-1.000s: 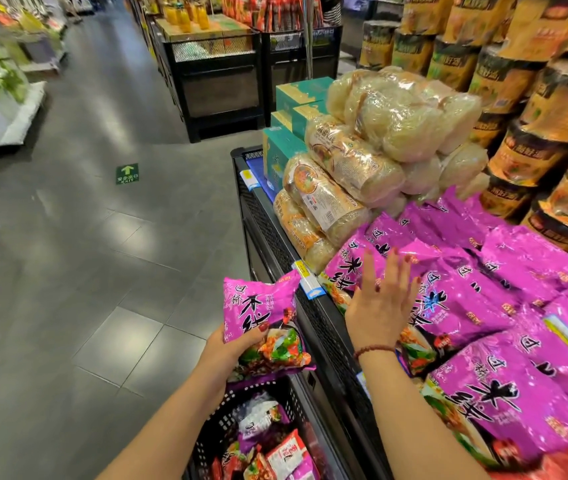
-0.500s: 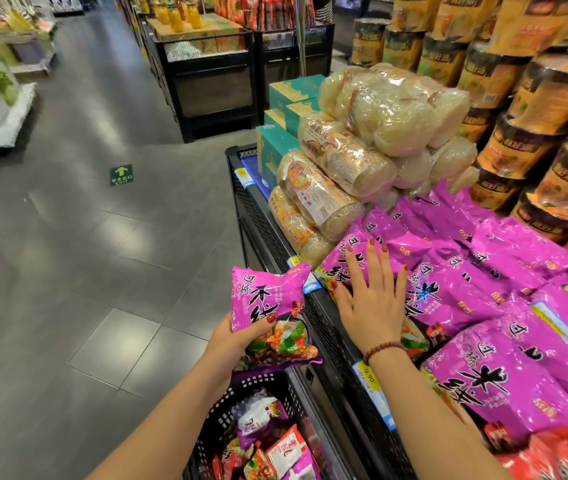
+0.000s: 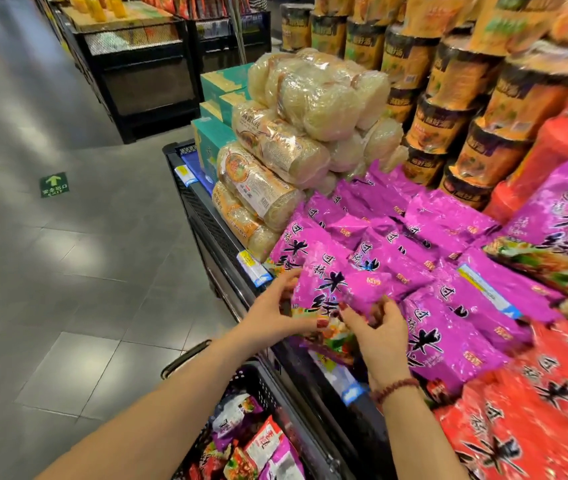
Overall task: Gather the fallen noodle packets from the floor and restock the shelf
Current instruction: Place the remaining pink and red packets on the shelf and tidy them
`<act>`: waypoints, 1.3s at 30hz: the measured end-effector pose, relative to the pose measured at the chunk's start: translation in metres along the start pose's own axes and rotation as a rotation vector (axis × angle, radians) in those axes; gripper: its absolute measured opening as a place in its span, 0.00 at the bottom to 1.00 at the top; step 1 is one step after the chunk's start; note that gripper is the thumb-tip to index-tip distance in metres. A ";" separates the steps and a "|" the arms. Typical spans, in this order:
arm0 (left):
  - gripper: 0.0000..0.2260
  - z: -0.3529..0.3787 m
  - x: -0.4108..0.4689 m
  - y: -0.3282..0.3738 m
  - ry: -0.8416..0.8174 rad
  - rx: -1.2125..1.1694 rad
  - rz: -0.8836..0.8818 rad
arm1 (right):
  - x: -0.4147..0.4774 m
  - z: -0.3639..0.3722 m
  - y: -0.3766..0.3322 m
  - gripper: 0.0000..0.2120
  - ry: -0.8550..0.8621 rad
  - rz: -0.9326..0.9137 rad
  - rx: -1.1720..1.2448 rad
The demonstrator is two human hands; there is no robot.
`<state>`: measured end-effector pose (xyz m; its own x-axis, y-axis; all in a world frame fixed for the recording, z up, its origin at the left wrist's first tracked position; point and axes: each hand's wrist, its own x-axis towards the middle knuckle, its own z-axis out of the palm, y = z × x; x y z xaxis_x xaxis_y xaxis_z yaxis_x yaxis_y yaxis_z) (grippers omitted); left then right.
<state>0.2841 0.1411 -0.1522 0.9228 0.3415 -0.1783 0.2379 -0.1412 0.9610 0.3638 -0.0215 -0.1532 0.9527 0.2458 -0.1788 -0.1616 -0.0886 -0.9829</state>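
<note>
A purple noodle packet lies on the front of the purple pile on the black shelf. My left hand grips its left edge, fingers curled round it. My right hand pinches its lower right edge. A beaded bracelet sits on that wrist. Several more purple packets cover the shelf behind and to the right. Below the shelf edge a black basket holds several purple and red packets.
Red noodle packets fill the shelf at lower right. Clear-wrapped noodle bundles and teal boxes stand at the shelf's far end, orange tubs behind. Grey tiled aisle floor lies to the left, another black display stand beyond.
My left hand has carried the purple packet up from beside the shelf onto the pile. My right hand has left the pile's top and taken hold of the packet's lower edge.
</note>
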 end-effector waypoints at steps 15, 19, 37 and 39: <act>0.53 0.060 0.037 -0.034 0.044 0.597 0.343 | 0.003 -0.018 0.016 0.39 0.351 -0.853 -1.063; 0.58 0.059 0.044 -0.049 -0.004 0.635 0.343 | 0.014 -0.022 0.021 0.35 0.171 -0.802 -1.205; 0.43 0.020 0.011 -0.035 -0.047 0.799 0.331 | -0.004 -0.021 0.016 0.34 0.128 -0.758 -1.355; 0.37 0.006 0.000 -0.035 0.025 0.810 0.400 | -0.014 -0.019 0.015 0.32 0.163 -0.797 -1.349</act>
<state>0.2778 0.1404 -0.1876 0.9779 0.1452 0.1506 0.0500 -0.8613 0.5056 0.3531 -0.0444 -0.1647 0.7080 0.5531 0.4392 0.6304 -0.7752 -0.0399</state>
